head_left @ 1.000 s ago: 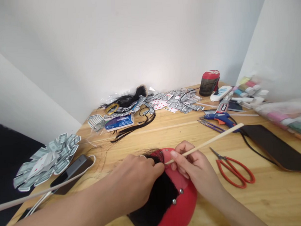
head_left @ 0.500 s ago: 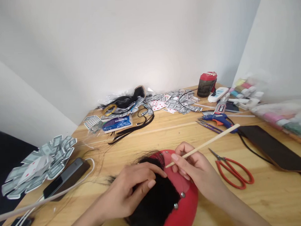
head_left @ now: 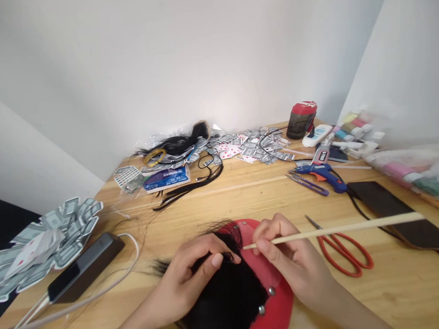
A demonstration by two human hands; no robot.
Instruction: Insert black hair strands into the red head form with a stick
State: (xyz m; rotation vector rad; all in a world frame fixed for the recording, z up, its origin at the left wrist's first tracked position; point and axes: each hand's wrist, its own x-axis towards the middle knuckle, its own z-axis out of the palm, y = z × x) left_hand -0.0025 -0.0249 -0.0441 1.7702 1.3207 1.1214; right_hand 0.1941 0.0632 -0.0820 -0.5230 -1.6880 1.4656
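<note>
A red rounded form (head_left: 287,306) lies at the front of the table, partly covered by a mass of black hair (head_left: 227,298). Over the hair's upper part, my left hand (head_left: 192,268) curls with a dark lock between thumb and forefinger. My right hand (head_left: 289,258) pinches a thin pale wooden stick (head_left: 351,227) near its tapered end. That tip points left, close to the hair's edge and my left fingertips; whether it touches is unclear. Round silver pin heads (head_left: 272,291) sit in the form along the hair's border, over a pink patch (head_left: 271,263).
Red-handled scissors (head_left: 347,256) lie right of my right hand. Behind them are a blue glue gun (head_left: 320,173), purple snips (head_left: 308,184) and a dark flat board (head_left: 390,211). Phone (head_left: 82,267), cable and a cut-card stack (head_left: 53,242) are at left; cards (head_left: 247,144) lie along the wall.
The stick has swung lower toward level, its back end dropping to the right. My left forefinger has bent more, and a dark lock now shows between it and the thumb.
</note>
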